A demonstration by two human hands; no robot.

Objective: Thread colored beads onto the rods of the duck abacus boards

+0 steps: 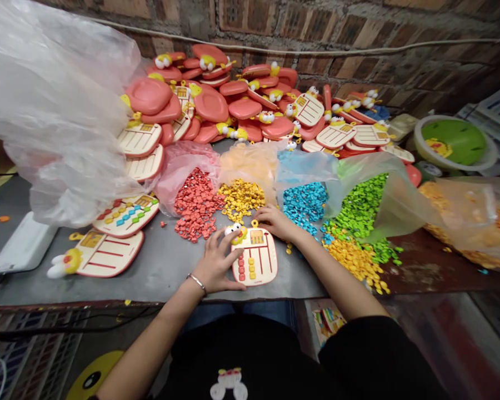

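Along the near edge of a grey workbench (162, 278), a cream-and-red toy bead board (254, 266) lies flat, with a narrow strip of bench between it and the edge. The left hand (216, 261) is spread, its fingertips on the board's left side beside a white-eyed chick head (233, 232). The right hand (277, 222) is also spread, lying at the board's far right corner and pinching nothing. Red and yellow beads sit in the board's slots. Just beyond, heaps of red beads (196, 205), yellow beads (240, 200), blue beads (304, 203) and green beads (360, 208) crowd the far side. Two more boards (108, 254) lie close on the left, and a pile of pink-backed boards (216, 103) rises against a brick wall (329, 33).
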